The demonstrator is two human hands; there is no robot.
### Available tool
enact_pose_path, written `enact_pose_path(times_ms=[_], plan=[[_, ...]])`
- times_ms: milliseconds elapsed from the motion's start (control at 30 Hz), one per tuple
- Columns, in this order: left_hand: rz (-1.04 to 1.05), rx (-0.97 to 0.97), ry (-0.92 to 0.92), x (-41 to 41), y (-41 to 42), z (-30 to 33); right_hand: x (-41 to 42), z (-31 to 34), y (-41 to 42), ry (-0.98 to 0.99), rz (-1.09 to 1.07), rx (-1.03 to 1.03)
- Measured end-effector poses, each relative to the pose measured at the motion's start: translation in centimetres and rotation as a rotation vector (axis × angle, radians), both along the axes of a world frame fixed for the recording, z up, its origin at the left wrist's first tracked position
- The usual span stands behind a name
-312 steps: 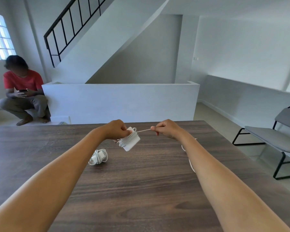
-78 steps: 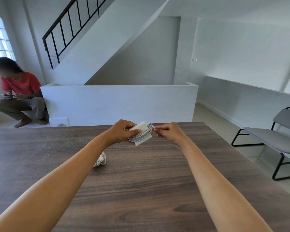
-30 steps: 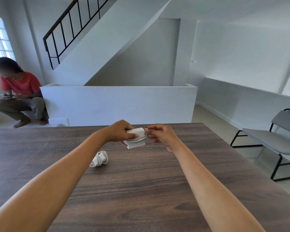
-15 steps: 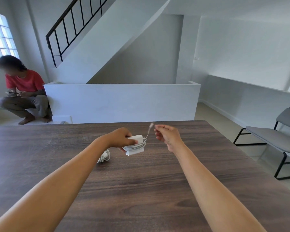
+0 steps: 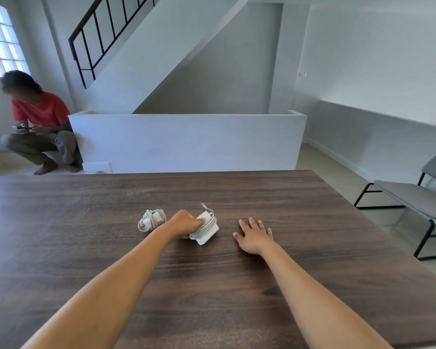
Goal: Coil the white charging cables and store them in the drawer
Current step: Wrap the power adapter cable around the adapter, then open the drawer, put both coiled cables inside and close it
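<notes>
Currently, the head view looks down on a dark wood-grain table (image 5: 212, 285) with both forearms reaching forward over it.

Left hand (image 5: 184, 224): fingers curled round a white charger block (image 5: 207, 230). A white cable is wound in several turns around the block, and the free cable end (image 5: 203, 205) sticks up from the top of the winding. The block sits low at the table surface, near the middle of the tabletop; whether it rests fully on the wood cannot be told.

Right hand (image 5: 254, 235): palm down, fingers straight and slightly spread, holding nothing. It lies flat on or just above the table, to the right of the charger block and apart from it.

Second coiled charger (image 5: 151, 219): a white bundle of wound cable with its adapter, lying on the table just to the left of the left hand, not touched by either hand.

No drawer is visible in this view.

Surroundings:
- Beyond the far table edge stands a low white wall (image 5: 186, 142).
- Above it rises a white staircase with a black railing (image 5: 98, 28).
- At far left a person in a red shirt (image 5: 39, 114) squats on the floor beneath a glass-block window (image 5: 3, 46).
- At right stands a grey chair (image 5: 418, 197) with a black frame.
</notes>
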State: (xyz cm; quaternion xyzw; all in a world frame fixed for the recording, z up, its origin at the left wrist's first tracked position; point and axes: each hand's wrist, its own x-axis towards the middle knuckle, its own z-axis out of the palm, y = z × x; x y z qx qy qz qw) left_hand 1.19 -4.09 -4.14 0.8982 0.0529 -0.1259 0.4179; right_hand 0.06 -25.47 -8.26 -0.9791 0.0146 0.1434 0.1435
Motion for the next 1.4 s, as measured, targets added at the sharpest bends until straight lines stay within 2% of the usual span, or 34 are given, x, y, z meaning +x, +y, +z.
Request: enact_pose_path(times_ms=[200, 367, 567, 667, 833, 1000, 1400], plan=[[0.101, -0.076, 0.066, -0.4, -0.6, 0.4, 0.0, 0.1, 0.1, 0.019, -0.003, -0.009], [0.094, 0.108, 0.005, -1.1, 0.0, 1.9, 0.5, 1.5, 1.1, -0.004, -0.014, 0.035], [0.056, 0.33, -0.161, -2.7, 3.0, 5.4, 2.6, 5.9, 3.9, -0.191, 0.017, 0.111], [0.081, 0.384, -0.151, -4.1, 6.0, 6.8, 3.4, 8.3, 6.8, -0.289, 0.084, 0.15], [0.2, 0.498, -0.109, -8.4, 12.8, 7.3, 2.2, 10.0, 14.8, -0.326, 0.267, 0.148], [0.329, 0.587, -0.027, -15.8, 21.6, 6.6, -2.6, 9.3, 25.4, -0.274, 0.494, 0.167], [0.633, 0.712, 0.12, -39.6, 40.6, 3.6, -22.6, 6.5, 48.8, -0.148, 0.869, 0.266]])
